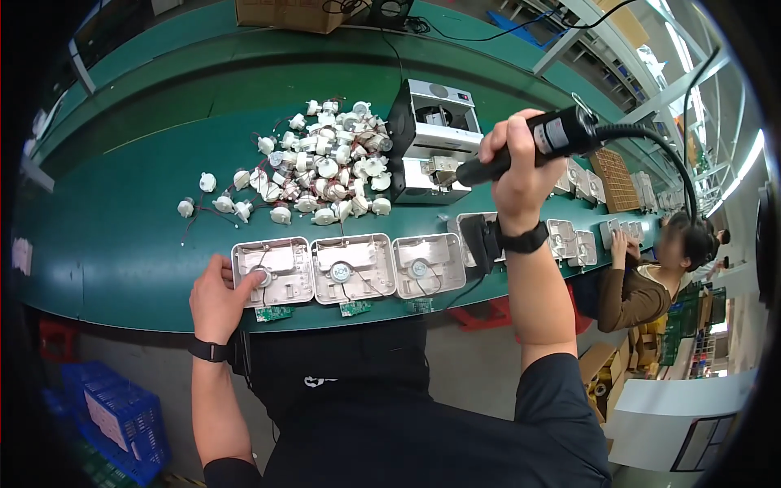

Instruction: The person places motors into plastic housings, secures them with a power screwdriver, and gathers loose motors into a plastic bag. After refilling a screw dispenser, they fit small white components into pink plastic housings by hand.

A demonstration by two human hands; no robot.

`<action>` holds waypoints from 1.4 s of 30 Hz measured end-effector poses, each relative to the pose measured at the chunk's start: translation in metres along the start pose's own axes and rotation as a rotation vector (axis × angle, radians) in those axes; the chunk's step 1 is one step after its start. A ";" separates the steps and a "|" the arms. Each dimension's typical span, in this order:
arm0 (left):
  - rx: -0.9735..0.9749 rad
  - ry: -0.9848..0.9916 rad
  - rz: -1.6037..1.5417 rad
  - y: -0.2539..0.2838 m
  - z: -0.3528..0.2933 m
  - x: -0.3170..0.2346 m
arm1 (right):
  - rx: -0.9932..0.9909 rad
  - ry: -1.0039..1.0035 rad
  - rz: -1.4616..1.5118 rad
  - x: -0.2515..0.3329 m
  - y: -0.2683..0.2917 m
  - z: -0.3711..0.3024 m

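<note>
Black shirt (407, 439): nearest. My R grip (517, 179) is wrapped round 1 corded driver (565, 132); pale label, print illegible. Tip: at 1 black-and-silver unit (413, 175), contact unclear. L grip (215, 299) touches leftmost of 3 white housings (289, 254) in front; can't tell if pinching. 4th housing (468, 220): part hidden by R wrist. Green PCBs (273, 314), qty 3, along surface (122, 252) edge. White round parts (327, 167): overlapped, uncountable.
</note>
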State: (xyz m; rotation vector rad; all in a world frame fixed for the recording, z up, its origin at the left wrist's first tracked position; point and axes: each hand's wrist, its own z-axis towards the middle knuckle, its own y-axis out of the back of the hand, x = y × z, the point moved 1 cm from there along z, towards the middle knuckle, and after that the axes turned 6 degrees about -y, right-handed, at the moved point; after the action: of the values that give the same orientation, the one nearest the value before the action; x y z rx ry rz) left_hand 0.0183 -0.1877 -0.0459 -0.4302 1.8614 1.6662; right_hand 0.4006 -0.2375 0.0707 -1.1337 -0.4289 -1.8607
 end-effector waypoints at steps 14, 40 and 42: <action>0.024 -0.032 0.055 0.003 0.003 0.003 | 0.168 -0.249 0.383 0.026 -0.066 -0.062; -0.155 -0.179 0.068 -0.009 -0.003 0.012 | 0.615 -0.062 0.102 -0.038 -0.192 -0.136; -0.113 -0.121 0.085 -0.005 -0.004 0.018 | 0.561 0.131 -0.049 -0.030 -0.176 -0.124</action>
State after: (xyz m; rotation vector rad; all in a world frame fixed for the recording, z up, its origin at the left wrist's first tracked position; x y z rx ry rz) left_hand 0.0068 -0.1902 -0.0606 -0.2923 1.7255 1.8190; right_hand 0.1947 -0.2086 0.0065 -0.6230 -0.8436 -1.6887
